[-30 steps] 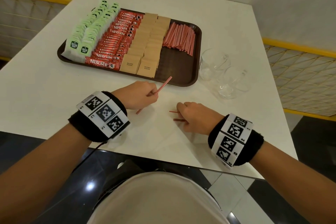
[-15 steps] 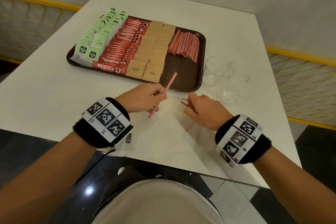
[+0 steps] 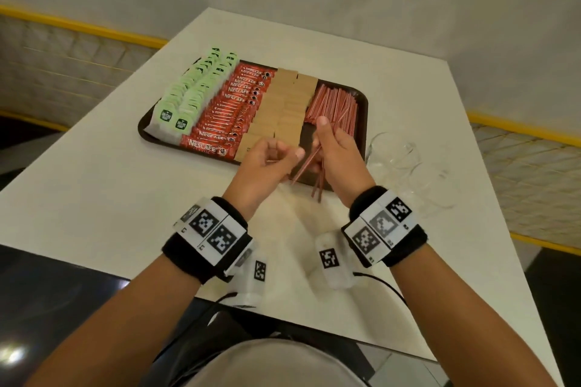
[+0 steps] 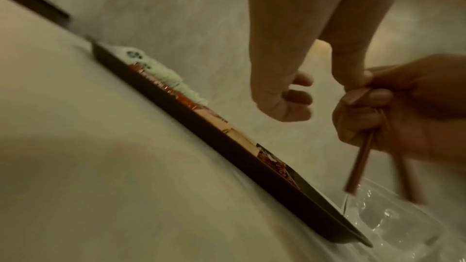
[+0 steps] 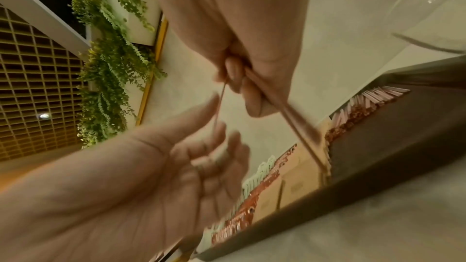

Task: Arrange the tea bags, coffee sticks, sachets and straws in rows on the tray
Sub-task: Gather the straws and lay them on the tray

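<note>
A dark brown tray holds rows of green tea bags, red coffee sticks, brown sachets and a pile of red straws. Over the tray's near right edge my right hand grips a few red straws that point down at the table. The right wrist view shows the held straws slanting toward the tray. My left hand hovers just left of them. Its palm is turned up and its fingers are loosely bent, one thin straw passing beside them.
Two clear glass cups stand on the white table right of the tray, close to my right wrist. The table ends at a wall behind. A bare strip of tray floor lies between the sachets and the held straws.
Both hands rose from the table and moved forward to the tray's near edge. The straws came off the table in my right hand. The straw from my left hand now sits with them.
</note>
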